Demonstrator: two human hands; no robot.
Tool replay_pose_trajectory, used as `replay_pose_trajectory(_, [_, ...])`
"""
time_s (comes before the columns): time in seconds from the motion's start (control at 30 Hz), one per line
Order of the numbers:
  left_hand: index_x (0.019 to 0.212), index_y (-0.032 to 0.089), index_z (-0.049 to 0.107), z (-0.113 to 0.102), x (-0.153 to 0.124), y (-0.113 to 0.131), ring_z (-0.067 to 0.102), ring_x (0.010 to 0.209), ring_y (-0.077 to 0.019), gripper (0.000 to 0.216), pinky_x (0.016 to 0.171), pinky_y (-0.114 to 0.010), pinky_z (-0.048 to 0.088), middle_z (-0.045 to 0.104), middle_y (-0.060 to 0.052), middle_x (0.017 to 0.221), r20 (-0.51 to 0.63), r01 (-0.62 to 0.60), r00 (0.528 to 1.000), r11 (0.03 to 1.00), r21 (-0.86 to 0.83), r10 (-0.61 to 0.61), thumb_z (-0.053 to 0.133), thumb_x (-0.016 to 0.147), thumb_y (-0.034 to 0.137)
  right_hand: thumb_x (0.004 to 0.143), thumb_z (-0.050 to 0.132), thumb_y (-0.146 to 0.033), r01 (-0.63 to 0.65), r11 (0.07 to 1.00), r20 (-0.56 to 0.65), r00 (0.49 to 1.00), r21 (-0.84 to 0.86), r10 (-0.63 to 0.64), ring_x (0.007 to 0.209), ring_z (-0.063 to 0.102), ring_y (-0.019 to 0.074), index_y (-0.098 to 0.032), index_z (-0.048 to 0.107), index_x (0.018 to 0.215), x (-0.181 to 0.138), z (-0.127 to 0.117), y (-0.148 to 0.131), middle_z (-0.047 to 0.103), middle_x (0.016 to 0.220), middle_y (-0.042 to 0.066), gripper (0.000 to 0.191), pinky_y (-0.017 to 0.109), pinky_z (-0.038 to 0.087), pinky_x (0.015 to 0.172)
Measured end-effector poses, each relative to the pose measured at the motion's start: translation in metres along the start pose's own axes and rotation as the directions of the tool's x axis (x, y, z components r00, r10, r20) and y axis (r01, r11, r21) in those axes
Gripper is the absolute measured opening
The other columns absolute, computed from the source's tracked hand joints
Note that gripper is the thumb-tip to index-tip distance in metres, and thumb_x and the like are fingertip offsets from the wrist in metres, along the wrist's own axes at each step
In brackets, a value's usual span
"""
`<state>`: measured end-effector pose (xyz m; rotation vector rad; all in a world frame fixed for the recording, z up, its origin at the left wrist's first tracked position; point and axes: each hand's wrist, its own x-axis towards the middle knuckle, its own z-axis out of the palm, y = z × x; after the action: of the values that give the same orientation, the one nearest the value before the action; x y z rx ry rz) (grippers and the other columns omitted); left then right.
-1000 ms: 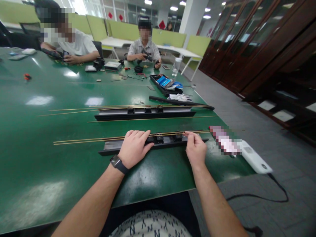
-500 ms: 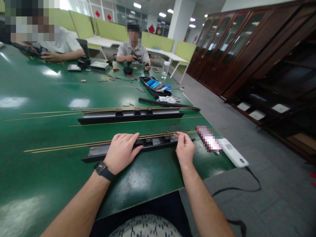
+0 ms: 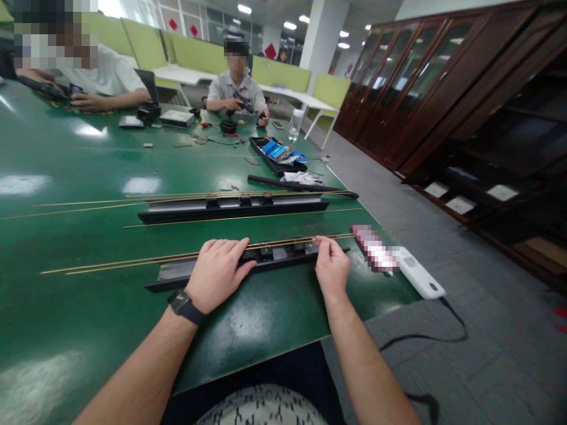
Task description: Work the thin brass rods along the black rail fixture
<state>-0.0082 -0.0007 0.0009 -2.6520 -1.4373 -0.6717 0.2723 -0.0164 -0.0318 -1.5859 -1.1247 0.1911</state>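
A long black rail (image 3: pixel 172 273) with a grey channel and small black blocks (image 3: pixel 267 252) lies on the green table in front of me. Two thin brass-coloured rods (image 3: pixel 128 263) run lengthwise along it and stick out past its left end. My left hand (image 3: pixel 221 268) is wrapped over the rail left of the blocks, fingers on the far side and thumb on the near side. Near the rail's right end, my right hand (image 3: pixel 332 264) pinches one rod between thumb and fingertips. Its other fingers are curled in.
Behind lies a second black rail (image 3: pixel 234 212) with more rods around it. A phone (image 3: pixel 374 248) and a white power bank (image 3: pixel 420 274) with a cable sit at the right table edge. Farther back are a black tray (image 3: pixel 277 159), gloves (image 3: pixel 301 177) and two people at work.
The left end of the nearer rod has slid a little to the right along the rail. Both hands keep nearly the same place and grip.
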Motion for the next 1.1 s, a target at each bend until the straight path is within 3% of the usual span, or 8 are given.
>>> replay_pose_trajectory(0.37, [0.135, 0.017, 0.062, -0.0008, 0.0001, 0.0012, 0.067, 0.111, -0.0307, 0.046, 0.099, -0.047, 0.044, 0.074, -0.012, 0.119, 0.012, 0.004, 1.000, 1.000, 0.013, -0.004, 0.058, 0.101, 0.047, 0.103, 0.050, -0.046, 0.063, 0.997, 0.059, 0.996, 0.035, -0.065, 0.098, 0.078, 0.0234, -0.020, 0.077, 0.107, -0.0033, 0.0016, 0.0008, 0.082, 0.102, 0.008, 0.038, 0.035, 0.058, 0.093])
replay_pose_trajectory(0.77, [0.134, 0.017, 0.062, -0.0032, 0.0008, 0.0031, 0.067, 0.110, -0.0305, 0.044, 0.097, -0.047, 0.045, 0.075, -0.012, 0.118, 0.023, 0.011, 1.000, 1.000, 0.003, -0.011, 0.061, 0.100, 0.045, 0.103, 0.049, -0.045, 0.007, 1.000, -0.046, 0.999, -0.011, -0.008, 0.098, 0.078, 0.0235, -0.020, 0.078, 0.104, 0.0019, 0.0015, 0.0079, 0.082, 0.100, 0.007, 0.038, 0.036, 0.057, 0.095])
replay_pose_trajectory(1.1, [0.134, 0.018, 0.061, -0.0023, 0.0006, 0.0031, 0.067, 0.110, -0.0295, 0.044, 0.098, -0.046, 0.044, 0.075, -0.011, 0.119, 0.015, 0.011, 1.000, 1.000, 0.008, -0.011, 0.061, 0.100, 0.046, 0.103, 0.050, -0.048, 0.057, 0.998, 0.048, 0.997, 0.024, -0.058, 0.097, 0.078, 0.0230, -0.020, 0.077, 0.105, -0.0027, 0.0041, 0.0026, 0.081, 0.101, 0.008, 0.039, 0.036, 0.057, 0.094])
